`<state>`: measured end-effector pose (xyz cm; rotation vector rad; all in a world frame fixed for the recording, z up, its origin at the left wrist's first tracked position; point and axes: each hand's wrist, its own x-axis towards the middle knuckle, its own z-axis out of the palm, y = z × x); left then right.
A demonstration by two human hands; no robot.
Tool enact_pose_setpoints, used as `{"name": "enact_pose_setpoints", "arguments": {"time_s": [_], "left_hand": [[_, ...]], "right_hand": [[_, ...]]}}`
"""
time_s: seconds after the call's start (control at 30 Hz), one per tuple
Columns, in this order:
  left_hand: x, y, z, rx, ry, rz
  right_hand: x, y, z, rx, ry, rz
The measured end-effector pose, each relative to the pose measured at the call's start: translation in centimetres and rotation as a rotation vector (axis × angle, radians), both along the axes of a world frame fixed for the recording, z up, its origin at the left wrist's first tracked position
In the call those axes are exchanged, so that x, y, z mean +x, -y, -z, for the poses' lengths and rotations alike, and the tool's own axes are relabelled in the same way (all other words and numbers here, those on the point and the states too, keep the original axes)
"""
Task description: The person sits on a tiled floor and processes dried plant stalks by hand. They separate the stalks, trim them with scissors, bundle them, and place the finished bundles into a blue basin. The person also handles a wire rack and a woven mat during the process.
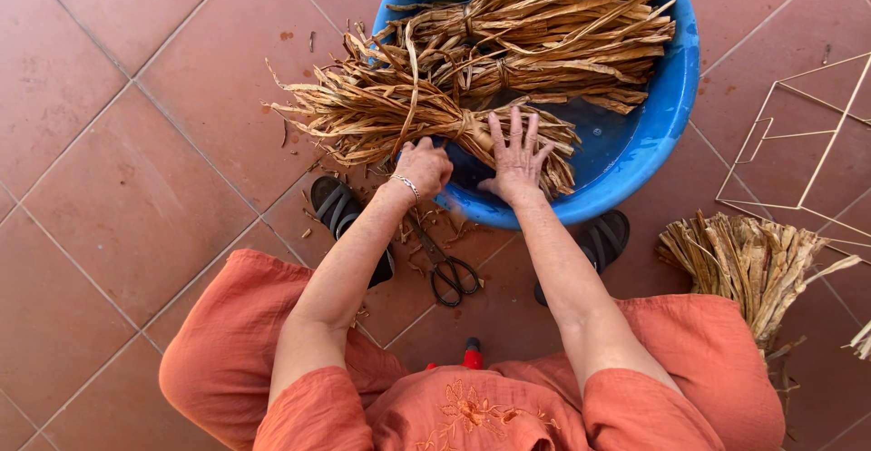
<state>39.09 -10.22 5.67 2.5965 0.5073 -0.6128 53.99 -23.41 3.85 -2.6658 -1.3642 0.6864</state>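
A blue plastic basin (667,97) stands on the tiled floor and holds several tied bundles of dried tan leaf strips (544,24). One bundle (363,111) lies across the basin's near-left rim, half out over the floor. My left hand (423,166) is closed on that bundle near its tie. My right hand (517,156) lies flat with fingers spread on the same bundle's right end, inside the basin.
Black scissors (446,269) lie on the floor between my sandalled feet (337,208) (603,238). Another bundle of dried strips (748,265) lies at the right, beside a thin wire frame (798,133). Small scraps litter the terracotta tiles (136,188).
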Motion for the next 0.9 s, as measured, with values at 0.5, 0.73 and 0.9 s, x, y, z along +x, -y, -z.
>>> {"name": "enact_pose_setpoints", "arguments": {"time_s": [0.5,0.73,0.9], "left_hand": [[3.8,-2.2,-0.1,0.351,0.503,0.055],[5.2,-5.8,1.6,0.725,0.058,0.129],[2.2,-3.7,4.6,0.706,0.112,0.253]], "right_hand": [[6.6,-0.2,2.5,0.443,0.419,-0.246],[3.7,1.1,1.2,0.259,0.038,-0.013],[1.7,0.9,2.2,0.381,0.07,-0.071]]}}
